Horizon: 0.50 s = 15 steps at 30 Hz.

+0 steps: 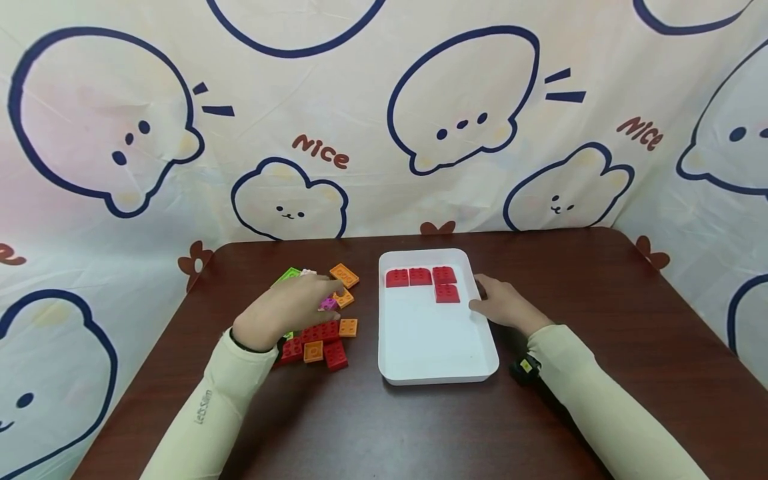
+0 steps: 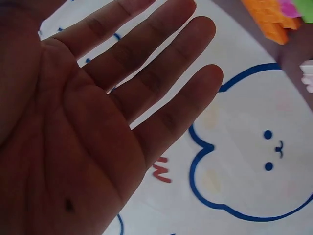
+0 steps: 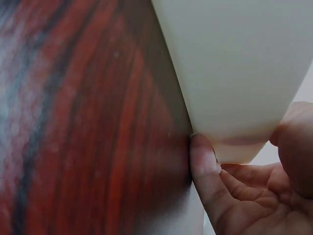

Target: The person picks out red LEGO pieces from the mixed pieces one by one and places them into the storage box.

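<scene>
My left hand (image 1: pixel 294 303) hovers over a pile of toy building blocks on the left. Its fingers are extended and the palm is bare in the left wrist view. Red blocks (image 1: pixel 321 331), orange blocks (image 1: pixel 345 274) and a purple block (image 1: pixel 329 304) lie under and around it; the hand hides part of the pile. My right hand (image 1: pixel 507 305) grips the right side of a white tray (image 1: pixel 432 343), its thumb at the rim and fingers (image 3: pixel 204 156) against the outer wall. Several red blocks (image 1: pixel 447 293) sit at the tray's far end, one of them in a second row.
The dark brown wooden table (image 1: pixel 336 427) carries the tray and the pile. A printed cloth (image 1: pixel 372 193) with cartoon figures hangs behind the table's far edge and along the sides. A green block (image 1: pixel 291 274) lies at the pile's back.
</scene>
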Available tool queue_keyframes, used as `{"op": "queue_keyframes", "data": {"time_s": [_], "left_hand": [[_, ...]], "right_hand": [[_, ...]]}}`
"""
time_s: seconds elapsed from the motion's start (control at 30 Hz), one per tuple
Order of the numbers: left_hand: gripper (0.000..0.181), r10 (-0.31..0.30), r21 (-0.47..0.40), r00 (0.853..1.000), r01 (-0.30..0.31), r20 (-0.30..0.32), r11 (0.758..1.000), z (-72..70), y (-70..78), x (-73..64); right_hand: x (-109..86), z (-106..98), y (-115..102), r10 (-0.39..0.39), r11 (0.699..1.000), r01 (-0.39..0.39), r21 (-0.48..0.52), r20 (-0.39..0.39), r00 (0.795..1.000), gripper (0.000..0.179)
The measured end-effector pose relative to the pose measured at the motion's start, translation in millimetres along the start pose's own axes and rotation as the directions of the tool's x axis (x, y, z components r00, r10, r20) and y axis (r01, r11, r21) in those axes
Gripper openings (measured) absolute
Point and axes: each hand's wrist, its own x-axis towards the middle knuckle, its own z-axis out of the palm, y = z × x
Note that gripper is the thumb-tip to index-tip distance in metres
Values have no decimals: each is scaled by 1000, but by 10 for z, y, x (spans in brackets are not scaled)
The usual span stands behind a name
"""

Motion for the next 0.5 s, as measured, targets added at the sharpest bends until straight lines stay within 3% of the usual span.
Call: {"op": "queue_keyframes", "data": {"time_s": [0.2,0.5], "left_hand": [[40,-13,-61,993,20,114,998,138,-101,71],[30,-13,-24,990,16,138,1000,255,-109,127]], "right_hand": [[-2,-3,4,-3,1000,3,2,-3,1000,71],[-3,-2,8,-3,1000,3,0,-5,1000,70]]}}
